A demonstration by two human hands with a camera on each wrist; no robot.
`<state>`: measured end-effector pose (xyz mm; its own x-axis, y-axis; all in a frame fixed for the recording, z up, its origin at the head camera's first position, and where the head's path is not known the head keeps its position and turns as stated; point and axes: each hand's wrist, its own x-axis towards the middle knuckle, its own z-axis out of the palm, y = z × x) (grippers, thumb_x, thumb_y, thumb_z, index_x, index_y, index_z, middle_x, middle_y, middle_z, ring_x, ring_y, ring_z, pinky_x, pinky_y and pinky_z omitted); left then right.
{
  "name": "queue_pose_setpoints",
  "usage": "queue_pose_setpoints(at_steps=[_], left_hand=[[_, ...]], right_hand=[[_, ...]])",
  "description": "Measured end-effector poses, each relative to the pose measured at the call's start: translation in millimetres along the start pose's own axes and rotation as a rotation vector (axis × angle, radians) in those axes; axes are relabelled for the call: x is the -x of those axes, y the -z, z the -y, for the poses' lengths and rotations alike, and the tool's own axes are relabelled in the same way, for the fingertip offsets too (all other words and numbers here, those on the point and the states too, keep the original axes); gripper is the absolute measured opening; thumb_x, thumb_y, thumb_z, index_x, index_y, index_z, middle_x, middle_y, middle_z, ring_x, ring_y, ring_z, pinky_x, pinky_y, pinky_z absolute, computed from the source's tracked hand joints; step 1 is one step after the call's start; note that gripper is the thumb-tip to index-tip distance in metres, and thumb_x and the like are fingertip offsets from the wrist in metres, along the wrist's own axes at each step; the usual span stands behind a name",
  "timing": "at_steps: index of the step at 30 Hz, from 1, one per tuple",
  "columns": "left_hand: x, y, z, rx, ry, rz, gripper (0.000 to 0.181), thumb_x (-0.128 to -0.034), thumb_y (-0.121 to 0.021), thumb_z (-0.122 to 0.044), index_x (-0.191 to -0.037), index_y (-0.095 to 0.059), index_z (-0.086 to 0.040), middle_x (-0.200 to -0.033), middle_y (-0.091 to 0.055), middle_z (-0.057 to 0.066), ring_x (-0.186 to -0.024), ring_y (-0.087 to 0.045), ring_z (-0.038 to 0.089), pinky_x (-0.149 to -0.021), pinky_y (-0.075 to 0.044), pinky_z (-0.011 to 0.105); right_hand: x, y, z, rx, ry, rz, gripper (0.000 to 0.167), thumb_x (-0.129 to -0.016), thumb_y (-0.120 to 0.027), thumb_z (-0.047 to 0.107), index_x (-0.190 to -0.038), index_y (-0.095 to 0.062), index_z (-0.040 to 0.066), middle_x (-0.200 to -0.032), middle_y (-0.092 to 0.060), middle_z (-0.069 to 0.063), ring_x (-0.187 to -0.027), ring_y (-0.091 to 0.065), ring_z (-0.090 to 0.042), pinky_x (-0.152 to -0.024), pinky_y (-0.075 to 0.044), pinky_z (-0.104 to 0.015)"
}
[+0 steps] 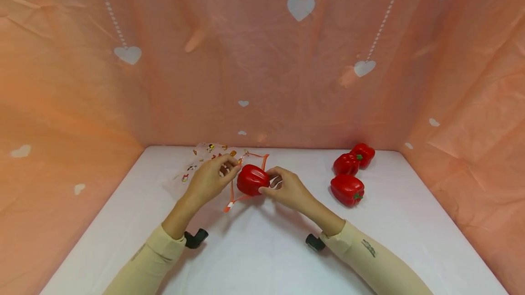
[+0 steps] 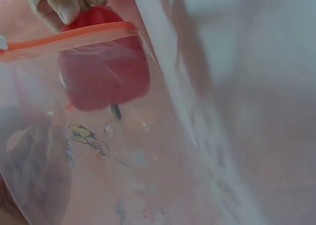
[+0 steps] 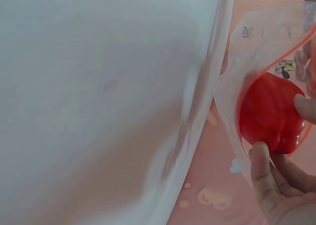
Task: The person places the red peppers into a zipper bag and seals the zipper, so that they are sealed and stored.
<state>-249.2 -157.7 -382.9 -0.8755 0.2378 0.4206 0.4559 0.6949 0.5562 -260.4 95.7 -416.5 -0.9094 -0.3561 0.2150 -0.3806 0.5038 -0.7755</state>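
Observation:
A red bell pepper (image 1: 252,179) is at the orange-edged mouth of a clear zip bag (image 1: 184,174) printed with small cartoon figures. My right hand (image 1: 289,188) grips the pepper's near end between thumb and fingers. With its stem end first, the pepper (image 2: 103,72) is partly inside the bag, seen through the plastic in the left wrist view. My left hand (image 1: 211,178) pinches the bag's orange rim and holds the mouth apart. In the right wrist view the bag (image 3: 234,82) spreads around the pepper (image 3: 269,114), and part of the left hand is hidden behind plastic.
Three more red peppers lie grouped at the right: one in front (image 1: 347,190), one behind it (image 1: 346,164) and one at the back (image 1: 363,154). The white table (image 1: 262,258) is walled by orange cloth (image 1: 262,80). Dark wrist-camera mounts (image 1: 196,238) sit under both forearms.

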Motion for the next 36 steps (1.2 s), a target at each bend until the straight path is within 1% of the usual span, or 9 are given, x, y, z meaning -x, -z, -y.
queue_pose_setpoints(at_steps=[7,11,15,19,26,30,36], left_hand=[[-0.4,-0.7,-1.4,0.006,0.014,0.011,0.012,-0.101,-0.077,-0.022,-0.107,-0.075,-0.013,-0.092,-0.075,-0.002,-0.086,-0.069,0.019,-0.066,-0.056,0.032],[0.4,-0.7,-1.4,0.013,0.023,0.017,0.011,-0.1018,-0.076,-0.024,-0.107,-0.075,-0.014,-0.091,-0.074,-0.004,-0.086,-0.07,0.018,-0.065,-0.056,0.032],[0.7,-0.6,-2.7,0.02,0.015,0.015,0.01,-0.1021,-0.076,-0.024,-0.106,-0.075,-0.015,-0.089,-0.074,-0.005,-0.085,-0.07,0.017,-0.066,-0.056,0.033],[1.7,-0.5,-3.4,0.017,0.008,0.015,0.009,-0.1023,-0.076,-0.022,-0.106,-0.075,-0.014,-0.089,-0.074,-0.005,-0.084,-0.07,0.017,-0.069,-0.056,0.034],[2.2,0.0,-2.7,0.02,0.021,0.02,0.009,-0.1026,-0.075,-0.023,-0.107,-0.075,-0.015,-0.088,-0.073,-0.006,-0.085,-0.069,0.016,-0.067,-0.056,0.033],[1.9,0.7,-2.3,0.02,0.017,0.02,0.008,-0.1023,-0.076,-0.023,-0.107,-0.075,-0.016,-0.088,-0.074,-0.007,-0.085,-0.069,0.016,-0.068,-0.056,0.033],[1.8,1.1,-1.4,0.017,0.006,0.019,0.008,-0.101,-0.077,-0.02,-0.107,-0.074,-0.016,-0.088,-0.073,-0.006,-0.084,-0.069,0.016,-0.064,-0.054,0.031]], right_hand=[[-10.6,-7,3,-0.031,0.005,-0.011,0.045,-0.086,-0.092,0.015,-0.122,-0.072,-0.003,-0.112,-0.076,-0.012,-0.089,-0.072,-0.018,-0.074,-0.061,-0.027],[-15.1,-10,4,-0.012,0.004,-0.015,0.045,-0.086,-0.091,0.015,-0.122,-0.072,-0.003,-0.114,-0.076,-0.013,-0.089,-0.073,-0.019,-0.073,-0.06,-0.027],[-20.8,-12,5,0.018,0.01,-0.02,0.041,-0.087,-0.091,0.016,-0.12,-0.074,-0.001,-0.109,-0.075,-0.01,-0.089,-0.073,-0.019,-0.073,-0.06,-0.027],[-26.3,-14,6,0.026,0.011,-0.016,0.039,-0.087,-0.091,0.015,-0.119,-0.074,0.0,-0.104,-0.075,-0.008,-0.088,-0.072,-0.018,-0.072,-0.059,-0.027],[-30.5,-17,7,0.011,-0.016,-0.011,0.039,-0.087,-0.091,0.015,-0.119,-0.074,0.001,-0.103,-0.074,-0.007,-0.088,-0.071,-0.018,-0.075,-0.059,-0.028],[-32.2,-19,10,-0.001,-0.03,-0.005,0.039,-0.087,-0.09,0.016,-0.119,-0.074,0.001,-0.105,-0.075,-0.008,-0.091,-0.072,-0.02,-0.076,-0.06,-0.03],[-35.6,-22,13,-0.002,-0.027,-0.005,0.04,-0.087,-0.09,0.016,-0.12,-0.074,0.0,-0.104,-0.075,-0.009,-0.092,-0.073,-0.022,-0.077,-0.06,-0.031]])
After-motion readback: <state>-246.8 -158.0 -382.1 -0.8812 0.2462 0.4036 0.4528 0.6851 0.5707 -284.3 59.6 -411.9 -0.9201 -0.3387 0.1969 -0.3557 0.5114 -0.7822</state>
